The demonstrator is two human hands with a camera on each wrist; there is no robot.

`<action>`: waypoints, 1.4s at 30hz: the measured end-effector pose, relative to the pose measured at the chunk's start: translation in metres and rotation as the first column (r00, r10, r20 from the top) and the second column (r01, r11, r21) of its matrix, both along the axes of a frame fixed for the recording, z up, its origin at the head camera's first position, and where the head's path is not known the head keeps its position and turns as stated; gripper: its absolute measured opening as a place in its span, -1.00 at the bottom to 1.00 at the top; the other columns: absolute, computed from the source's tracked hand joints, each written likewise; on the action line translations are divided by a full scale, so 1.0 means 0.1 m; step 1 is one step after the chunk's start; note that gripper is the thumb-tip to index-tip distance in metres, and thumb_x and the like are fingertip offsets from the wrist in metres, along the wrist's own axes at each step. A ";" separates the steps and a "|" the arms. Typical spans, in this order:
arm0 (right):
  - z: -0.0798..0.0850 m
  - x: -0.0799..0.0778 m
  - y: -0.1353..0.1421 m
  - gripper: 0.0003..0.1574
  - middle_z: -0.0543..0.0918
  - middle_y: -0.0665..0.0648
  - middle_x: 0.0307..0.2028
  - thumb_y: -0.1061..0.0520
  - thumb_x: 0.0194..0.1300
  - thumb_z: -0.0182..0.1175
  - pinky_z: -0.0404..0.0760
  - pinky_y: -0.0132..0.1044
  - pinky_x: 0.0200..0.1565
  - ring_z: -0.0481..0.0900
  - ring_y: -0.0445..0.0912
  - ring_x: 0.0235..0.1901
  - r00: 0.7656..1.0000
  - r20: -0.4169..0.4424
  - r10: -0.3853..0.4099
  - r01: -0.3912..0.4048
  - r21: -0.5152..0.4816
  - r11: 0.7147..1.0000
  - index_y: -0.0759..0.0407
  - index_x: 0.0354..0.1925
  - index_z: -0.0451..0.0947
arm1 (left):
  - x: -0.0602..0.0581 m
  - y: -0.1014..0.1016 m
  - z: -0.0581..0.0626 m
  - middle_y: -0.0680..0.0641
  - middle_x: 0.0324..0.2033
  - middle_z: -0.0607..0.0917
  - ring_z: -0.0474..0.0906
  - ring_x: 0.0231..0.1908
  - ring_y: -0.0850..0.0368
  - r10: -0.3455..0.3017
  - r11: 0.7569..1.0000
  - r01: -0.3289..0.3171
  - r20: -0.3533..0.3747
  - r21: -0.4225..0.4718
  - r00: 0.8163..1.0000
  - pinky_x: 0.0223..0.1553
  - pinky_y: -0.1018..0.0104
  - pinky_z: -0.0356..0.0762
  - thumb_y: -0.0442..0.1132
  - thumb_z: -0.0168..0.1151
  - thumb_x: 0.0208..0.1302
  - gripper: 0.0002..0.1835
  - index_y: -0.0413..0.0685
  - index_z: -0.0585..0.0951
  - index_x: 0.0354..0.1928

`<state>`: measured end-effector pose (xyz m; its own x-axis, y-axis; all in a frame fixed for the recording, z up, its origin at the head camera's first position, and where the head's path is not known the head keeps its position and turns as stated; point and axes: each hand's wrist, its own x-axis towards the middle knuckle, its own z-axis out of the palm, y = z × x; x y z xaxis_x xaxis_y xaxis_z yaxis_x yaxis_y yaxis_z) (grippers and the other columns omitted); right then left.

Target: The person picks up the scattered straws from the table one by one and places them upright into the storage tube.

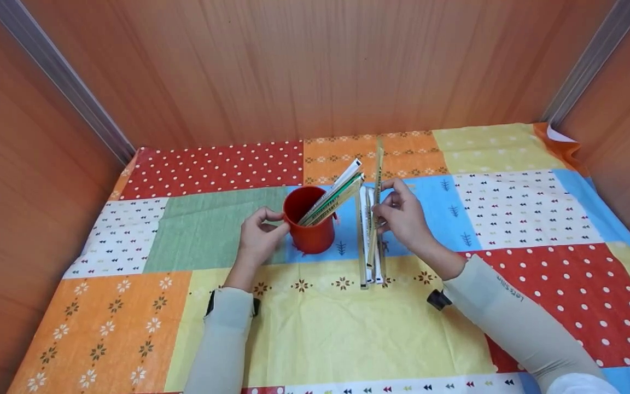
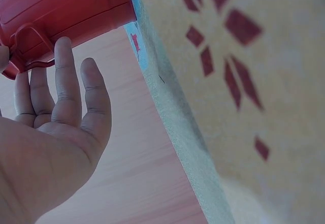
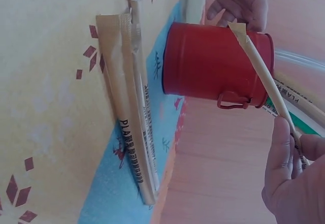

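A red cup-shaped bucket [image 1: 313, 236] with small side loops stands upright on the patchwork cloth. My left hand [image 1: 258, 234] pinches its rim on the left side between thumb and forefinger; in the left wrist view the other fingers [image 2: 67, 82] extend beside the wire loop. Several wrapped straws [image 1: 332, 198], white, green and tan, lean to the right inside the bucket. To its right, my right hand [image 1: 405, 216] pinches a tan paper-wrapped straw [image 3: 264, 74] by its middle. Below that straw, several more wrapped straws [image 3: 129, 127] lie side by side on the cloth.
The patchwork tablecloth [image 1: 348, 339] covers the table. Wood-grain panels [image 1: 315, 71] rise at the back and both sides, with metal strips [image 1: 63, 76] at the corners. The cloth's far right corner [image 1: 558, 142] is rumpled up against the panel.
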<state>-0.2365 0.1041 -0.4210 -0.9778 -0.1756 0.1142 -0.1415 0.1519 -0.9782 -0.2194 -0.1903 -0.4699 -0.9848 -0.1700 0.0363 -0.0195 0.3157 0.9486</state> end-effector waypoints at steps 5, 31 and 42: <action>0.02 0.01 -0.02 -0.66 0.50 0.13 -0.47 0.32 0.30 0.08 0.67 -0.09 -0.49 0.64 -0.05 -0.53 0.999 -0.031 -0.015 0.014 -0.032 0.999 0.22 0.04 0.34 | 0.01 0.00 -0.02 -0.06 -0.18 0.65 0.58 -0.44 0.07 -0.001 1.000 0.002 -0.028 0.009 1.000 -0.46 0.28 0.52 -0.18 0.35 0.11 -0.84 0.00 0.63 -0.26; 0.21 0.09 -0.14 -0.68 0.49 0.11 -0.49 0.37 0.28 0.11 0.66 -0.19 -0.52 0.60 -0.07 -0.53 0.975 -0.219 -0.034 -0.014 -0.212 0.977 0.28 -0.01 0.34 | 0.00 0.00 -0.01 -0.04 -0.15 0.65 0.59 -0.44 0.09 -0.018 0.999 0.019 -0.016 0.042 1.000 -0.48 0.29 0.52 -0.20 0.34 0.12 -0.82 -0.03 0.62 -0.22; 0.26 0.10 -0.21 -0.65 0.50 0.13 -0.45 0.38 0.25 0.15 0.70 -0.12 -0.40 0.63 -0.04 -0.47 0.966 -0.250 -0.061 -0.029 -0.341 0.940 0.24 -0.02 0.32 | 0.01 0.00 -0.01 -0.03 -0.20 0.68 0.62 -0.38 0.01 -0.001 1.000 0.001 -0.050 0.003 0.999 -0.44 0.28 0.54 -0.18 0.36 0.08 -0.84 0.00 0.63 -0.28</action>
<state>-0.2261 0.0827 -0.3950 -0.9108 -0.0674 0.4074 -0.3909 -0.1777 -0.9031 -0.2183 -0.1900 -0.4706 -0.9820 -0.1691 0.0847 0.0281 0.3127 0.9494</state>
